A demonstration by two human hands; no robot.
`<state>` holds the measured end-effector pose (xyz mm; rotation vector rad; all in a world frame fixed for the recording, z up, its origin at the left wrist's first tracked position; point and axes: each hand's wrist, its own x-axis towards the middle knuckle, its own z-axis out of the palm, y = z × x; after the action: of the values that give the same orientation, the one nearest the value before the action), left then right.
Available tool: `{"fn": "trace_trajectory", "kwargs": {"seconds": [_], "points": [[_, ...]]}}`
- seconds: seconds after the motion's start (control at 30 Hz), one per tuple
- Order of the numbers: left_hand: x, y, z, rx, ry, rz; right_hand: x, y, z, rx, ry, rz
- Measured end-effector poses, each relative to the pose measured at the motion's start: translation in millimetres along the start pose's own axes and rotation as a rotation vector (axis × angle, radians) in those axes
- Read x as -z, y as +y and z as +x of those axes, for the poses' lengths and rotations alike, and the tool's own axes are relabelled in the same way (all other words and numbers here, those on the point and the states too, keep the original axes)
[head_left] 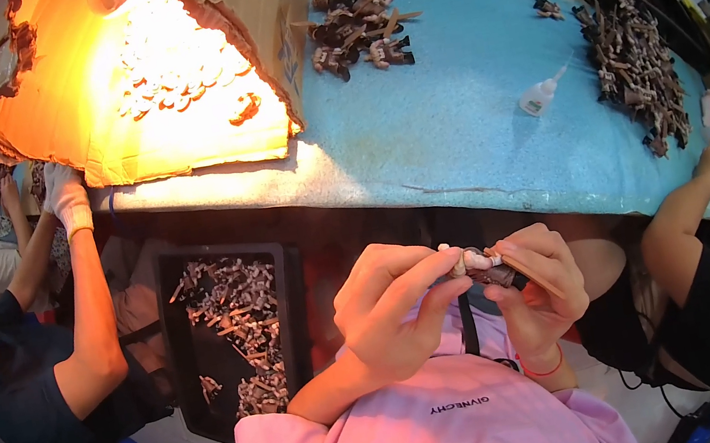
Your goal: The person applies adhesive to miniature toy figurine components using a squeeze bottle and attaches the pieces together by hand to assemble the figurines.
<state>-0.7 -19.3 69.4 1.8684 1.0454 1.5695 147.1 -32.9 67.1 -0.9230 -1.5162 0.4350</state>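
Observation:
Close in front of my chest, both hands pinch a small figurine (480,262) with a pale upper part and a darker brown lower part. My left hand (398,308) grips its left end between thumb and fingertips. On the other end, my right hand (541,279) is closed, with a flat brown wooden-looking stick (528,271) running along its fingers. Whether the stick is joined to the figurine is hidden. A black tray (297,325) of similar figurines (242,306) stands below and left of my left hand.
Ahead lies a blue-topped table (451,121) with a figurine pile (355,24), a larger heap (635,71) and a small white nozzle bottle (539,97). A brightly lit cardboard box (108,145) holds small pale pieces. A gloved person (67,354) sits left; another person (702,276) sits right.

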Motion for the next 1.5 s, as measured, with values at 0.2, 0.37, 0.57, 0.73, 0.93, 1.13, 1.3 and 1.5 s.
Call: {"fn": "trace_trajectory", "kwargs": {"seconds": [0.2, 0.37, 0.57, 0.73, 0.93, 1.13, 1.3, 1.5], "points": [[0.7, 1.6, 0.4, -0.024, 0.010, 0.030, -2.5, 0.6, -0.7, 0.018, -0.005, -0.009], [4.9, 4.5, 1.2, 0.095, -0.012, -0.116, -2.4, -0.8, -0.5, 0.022, -0.013, -0.023], [4.9, 2.2, 1.8, -0.051, 0.001, -0.106, -3.8, -0.6, -3.4, 0.020, 0.015, 0.010], [3.0, -1.3, -1.0, -0.132, -0.008, -0.039, -5.5, 2.0, -6.0, 0.029, 0.037, 0.018], [0.4, -1.6, -10.0, -0.172, 0.016, 0.083, -10.0, 4.6, -10.5, 0.029, 0.074, 0.054], [-1.8, -2.5, -3.5, -0.155, 0.005, 0.102, -9.8, 8.6, -11.5, -0.023, 0.101, 0.098], [-0.8, -1.4, 2.3, -0.168, -0.037, 0.137, -9.9, 9.7, -11.9, -0.063, 0.129, 0.133], [5.1, -4.9, 10.4, -0.152, -0.090, 0.043, -9.8, 8.8, -10.3, -0.140, 0.188, 0.237]]}}
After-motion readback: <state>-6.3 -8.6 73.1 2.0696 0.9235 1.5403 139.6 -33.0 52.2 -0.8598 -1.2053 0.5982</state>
